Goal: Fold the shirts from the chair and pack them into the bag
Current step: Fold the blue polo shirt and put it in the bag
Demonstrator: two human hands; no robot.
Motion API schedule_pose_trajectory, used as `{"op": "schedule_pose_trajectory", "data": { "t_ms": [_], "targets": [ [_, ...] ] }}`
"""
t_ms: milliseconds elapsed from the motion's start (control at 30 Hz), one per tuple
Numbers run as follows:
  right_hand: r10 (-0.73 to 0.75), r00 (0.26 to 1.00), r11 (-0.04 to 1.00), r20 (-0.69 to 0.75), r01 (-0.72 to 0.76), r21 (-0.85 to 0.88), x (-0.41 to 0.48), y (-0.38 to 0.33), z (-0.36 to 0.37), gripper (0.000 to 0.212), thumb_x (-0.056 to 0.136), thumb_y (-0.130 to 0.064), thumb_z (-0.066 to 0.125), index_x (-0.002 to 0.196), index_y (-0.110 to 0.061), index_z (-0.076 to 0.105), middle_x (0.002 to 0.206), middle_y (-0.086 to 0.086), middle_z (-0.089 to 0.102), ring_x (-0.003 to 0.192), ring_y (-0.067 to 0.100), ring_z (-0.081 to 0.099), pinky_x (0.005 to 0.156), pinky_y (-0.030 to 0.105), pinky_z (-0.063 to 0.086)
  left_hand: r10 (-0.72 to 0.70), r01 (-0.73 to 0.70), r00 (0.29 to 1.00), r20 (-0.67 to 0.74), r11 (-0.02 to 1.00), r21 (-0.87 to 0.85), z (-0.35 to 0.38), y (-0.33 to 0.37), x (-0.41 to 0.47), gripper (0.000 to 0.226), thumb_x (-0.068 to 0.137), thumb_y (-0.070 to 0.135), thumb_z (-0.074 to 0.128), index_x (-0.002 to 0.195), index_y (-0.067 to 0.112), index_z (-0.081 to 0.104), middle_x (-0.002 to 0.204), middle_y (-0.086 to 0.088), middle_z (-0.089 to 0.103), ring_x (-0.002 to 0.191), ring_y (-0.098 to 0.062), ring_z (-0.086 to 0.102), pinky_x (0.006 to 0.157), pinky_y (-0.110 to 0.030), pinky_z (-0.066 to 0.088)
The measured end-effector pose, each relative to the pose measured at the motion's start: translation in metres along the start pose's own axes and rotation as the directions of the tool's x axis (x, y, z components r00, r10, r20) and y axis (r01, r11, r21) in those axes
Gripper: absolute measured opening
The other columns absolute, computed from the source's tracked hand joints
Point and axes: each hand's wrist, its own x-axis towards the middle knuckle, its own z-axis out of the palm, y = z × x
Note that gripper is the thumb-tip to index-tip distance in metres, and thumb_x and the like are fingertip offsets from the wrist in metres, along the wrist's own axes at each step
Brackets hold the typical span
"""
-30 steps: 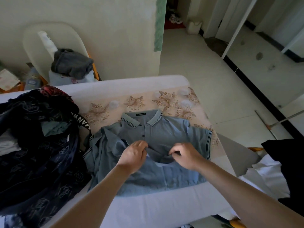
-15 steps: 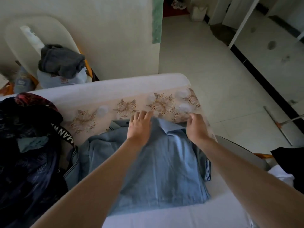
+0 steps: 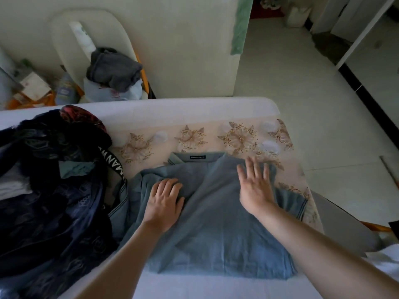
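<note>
Nearest the camera: bare forearms reaching forward over a white bed edge (image 3: 194, 288). Light blue cotton polo shirt (image 3: 218, 229) lying flat on the bed, hem folded up toward the collar, long axis running away from the person. Left hand (image 3: 165, 201) resting palm down on the shirt's left portion, fingers curled slightly, pressing cloth but not visibly gripping. Right hand (image 3: 257, 186) spread flat with fingers extended, resting on or just above the upper right of the fold; nothing held. Both hands directly over the shirt; right hand nearer the collar. Striped right sleeve (image 3: 295, 201) protruding beyond the folded panel, left sleeve bunched beside the left hand: judged still to be tucked in before packing.

Left of the shirt, touching it: open dark navy patterned fabric bag (image 3: 54, 212), lettered strap (image 3: 112, 162) draped toward the shirt, clothing already inside. Left hand nearer the bag.

Beyond: floral beige bed cover (image 3: 233, 137). Farther, against the wall: pale chair (image 3: 64, 37) carrying a crumpled dark grey garment (image 3: 114, 67), judged still awaiting folding.
</note>
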Motion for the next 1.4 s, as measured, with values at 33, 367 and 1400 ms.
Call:
{"op": "schedule_pose_trajectory", "data": {
  "t_ms": [33,367,1400],
  "targets": [
    [-0.061,0.998,0.997,-0.023,0.062,0.056,-0.006,-0.014,-0.004,0.071,0.082,-0.019,0.064,0.148,-0.011,0.042,0.161,0.024,0.020,0.149,0.043,0.015,0.117,0.063,0.020,-0.007,0.007,1.000,-0.005,1.000,0.013,-0.004,-0.005,-0.006,0.037,0.089,0.036,0.050,0.116,0.014,0.062,0.125,-0.005,0.056,0.117,-0.029,0.053,0.106,-0.044,0.035],
    [-0.195,0.952,0.974,0.237,0.160,0.160,-0.066,-0.070,0.017,0.078,0.091,-0.079,0.012,0.150,-0.044,-0.023,0.156,-0.006,-0.040,0.146,0.017,-0.033,0.111,0.071,-0.009,-0.150,0.152,0.930,0.336,0.988,0.023,-0.014,-0.019,-0.055,0.077,0.080,0.073,0.040,0.146,0.034,0.043,0.157,-0.004,0.030,0.144,-0.027,0.021,0.113,-0.048,0.033],
    [-0.352,0.929,0.899,0.112,0.302,0.318,0.045,-0.209,-0.057,0.053,0.102,-0.013,0.045,0.152,-0.023,0.029,0.158,0.006,0.033,0.116,0.033,0.060,0.088,0.042,0.052,-0.372,0.366,0.928,0.015,0.905,-0.218,-0.060,-0.064,-0.056,0.023,0.095,0.037,0.051,0.102,0.018,0.061,0.102,0.000,0.062,0.088,-0.027,0.063,0.059,-0.035,0.048]
  ]
}}
